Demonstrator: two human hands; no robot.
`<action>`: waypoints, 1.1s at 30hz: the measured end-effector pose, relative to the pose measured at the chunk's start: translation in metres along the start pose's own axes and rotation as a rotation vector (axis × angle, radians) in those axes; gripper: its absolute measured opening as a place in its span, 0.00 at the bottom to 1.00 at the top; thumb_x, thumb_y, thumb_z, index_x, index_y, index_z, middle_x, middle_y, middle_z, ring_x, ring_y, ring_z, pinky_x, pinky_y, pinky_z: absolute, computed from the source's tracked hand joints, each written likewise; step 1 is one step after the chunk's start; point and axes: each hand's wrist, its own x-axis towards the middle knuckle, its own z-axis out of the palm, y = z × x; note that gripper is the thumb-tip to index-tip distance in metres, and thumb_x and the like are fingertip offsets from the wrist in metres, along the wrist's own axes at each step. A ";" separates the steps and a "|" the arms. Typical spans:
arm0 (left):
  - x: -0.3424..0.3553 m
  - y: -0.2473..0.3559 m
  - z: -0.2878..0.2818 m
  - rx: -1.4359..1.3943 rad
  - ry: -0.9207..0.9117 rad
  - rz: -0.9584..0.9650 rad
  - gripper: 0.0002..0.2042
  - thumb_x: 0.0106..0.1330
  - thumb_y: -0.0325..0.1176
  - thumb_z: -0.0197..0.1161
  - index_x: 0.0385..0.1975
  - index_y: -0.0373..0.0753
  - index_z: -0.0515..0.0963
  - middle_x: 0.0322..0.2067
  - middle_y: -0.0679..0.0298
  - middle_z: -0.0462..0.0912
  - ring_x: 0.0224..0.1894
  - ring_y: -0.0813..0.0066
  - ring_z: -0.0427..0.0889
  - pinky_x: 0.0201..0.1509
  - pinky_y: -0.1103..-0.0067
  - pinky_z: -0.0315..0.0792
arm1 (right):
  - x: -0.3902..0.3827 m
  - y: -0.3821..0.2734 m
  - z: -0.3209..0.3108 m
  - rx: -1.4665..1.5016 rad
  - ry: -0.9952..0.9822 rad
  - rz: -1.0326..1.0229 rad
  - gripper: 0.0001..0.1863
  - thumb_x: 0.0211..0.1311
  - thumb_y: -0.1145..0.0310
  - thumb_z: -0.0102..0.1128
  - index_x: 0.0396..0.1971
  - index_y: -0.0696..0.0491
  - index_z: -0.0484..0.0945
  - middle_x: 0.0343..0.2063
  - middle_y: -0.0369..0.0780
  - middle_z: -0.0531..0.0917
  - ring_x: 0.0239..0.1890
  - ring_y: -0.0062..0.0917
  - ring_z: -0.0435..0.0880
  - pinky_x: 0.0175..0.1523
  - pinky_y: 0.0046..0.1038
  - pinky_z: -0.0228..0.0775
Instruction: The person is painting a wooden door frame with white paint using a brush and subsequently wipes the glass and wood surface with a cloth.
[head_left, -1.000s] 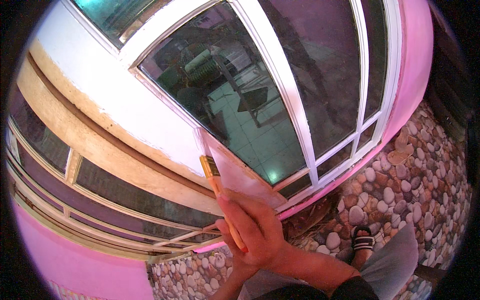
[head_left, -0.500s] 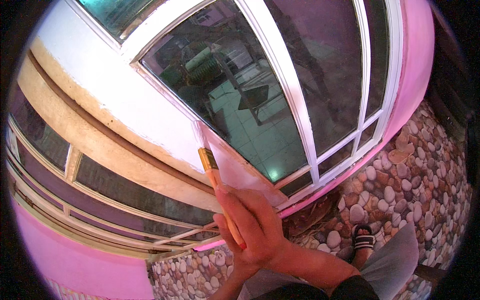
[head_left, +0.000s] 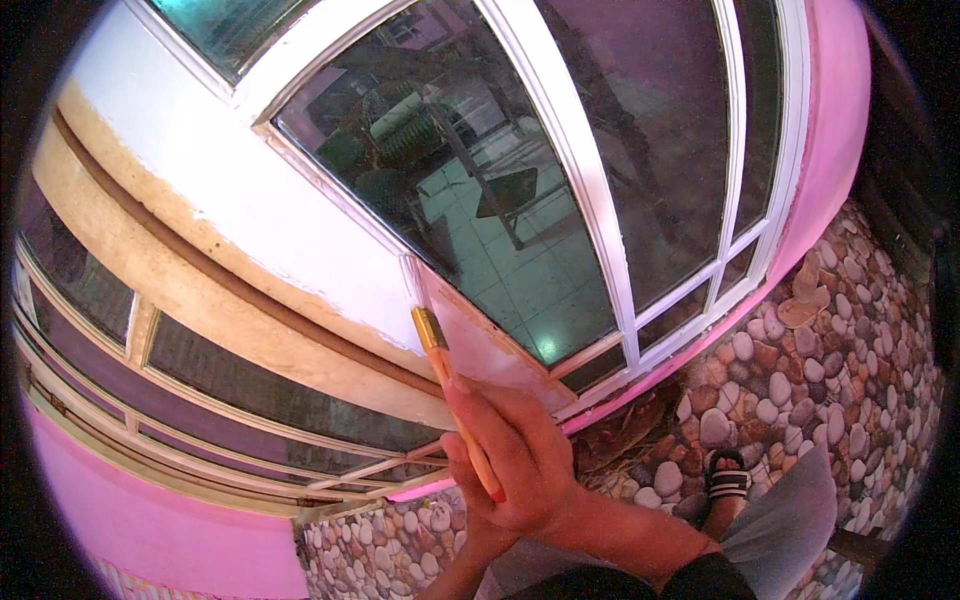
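A paintbrush (head_left: 430,330) with a gold ferrule and an orange, red-ended handle is gripped in my right hand (head_left: 530,450). Its paint-whitened bristles press against the board beside the window frame (head_left: 335,193), where white paint meets bare pinkish-brown surface. My left hand (head_left: 478,532) sits low beneath the right one, close to the handle's end. The right hand overlaps it and hides most of its fingers. White paint covers much of the wide board (head_left: 270,210), with a ragged edge against the bare tan strip along its left side.
Dark glass panes (head_left: 480,200) reflect furniture and floor tiles. At left, a second window (head_left: 260,370) stands above a pink wall (head_left: 150,520). Pebble-patterned flooring (head_left: 770,400) spreads at right, with my sandalled foot (head_left: 727,480) on it. A pink wall edge (head_left: 835,130) borders the far right.
The brush and both hands have shifted slightly down and to the right along the edge beside the glass. My right hand keeps its hold on the brush.
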 end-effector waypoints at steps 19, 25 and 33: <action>0.005 0.005 0.001 0.074 0.057 -0.089 0.45 0.42 0.54 0.75 0.59 0.35 0.66 0.53 0.50 0.76 0.57 0.53 0.74 0.59 0.63 0.67 | -0.001 -0.002 0.000 -0.023 -0.011 0.021 0.20 0.60 0.77 0.61 0.52 0.66 0.73 0.44 0.51 0.79 0.43 0.37 0.82 0.46 0.32 0.77; 0.000 -0.002 -0.008 0.039 -0.042 0.102 0.48 0.42 0.57 0.75 0.61 0.35 0.64 0.55 0.50 0.74 0.58 0.53 0.73 0.60 0.63 0.66 | 0.004 -0.005 -0.002 -0.005 -0.005 -0.012 0.20 0.60 0.76 0.61 0.52 0.67 0.73 0.45 0.51 0.79 0.42 0.38 0.82 0.46 0.32 0.77; 0.006 -0.001 -0.017 0.099 -0.106 0.116 0.47 0.44 0.59 0.74 0.61 0.36 0.64 0.55 0.50 0.75 0.58 0.51 0.73 0.59 0.63 0.66 | -0.002 -0.004 -0.003 -0.022 -0.030 0.032 0.21 0.60 0.77 0.62 0.52 0.67 0.72 0.46 0.51 0.78 0.44 0.38 0.82 0.48 0.33 0.76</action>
